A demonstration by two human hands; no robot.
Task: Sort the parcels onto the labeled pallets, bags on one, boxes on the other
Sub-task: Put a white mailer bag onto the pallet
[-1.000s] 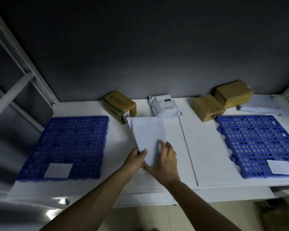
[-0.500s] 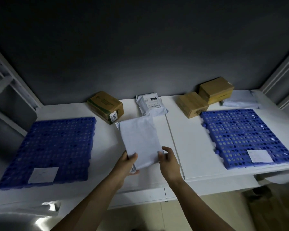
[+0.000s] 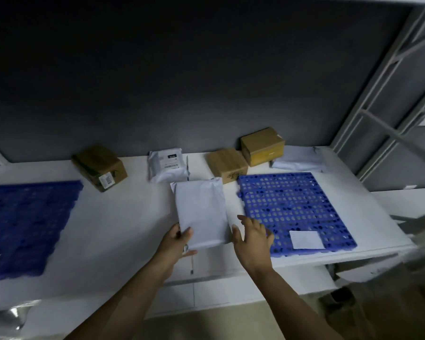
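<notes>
A flat white mailer bag is lifted off the white table, and my left hand pinches its near left corner with the thumb on top. My right hand is beside the bag's right edge with fingers spread, over the near left corner of the right blue pallet, which carries a white label. The left blue pallet lies at the far left. A second white bag with a printed label lies at the back centre.
Three brown boxes stand along the back wall: one left, two right. Another white bag lies at the back right. A grey metal rack rises on the right. The dark wall closes the back.
The bag has been carried to the right, toward the right pallet. My right hand has come off the bag's edge and opened. The view has swung right.
</notes>
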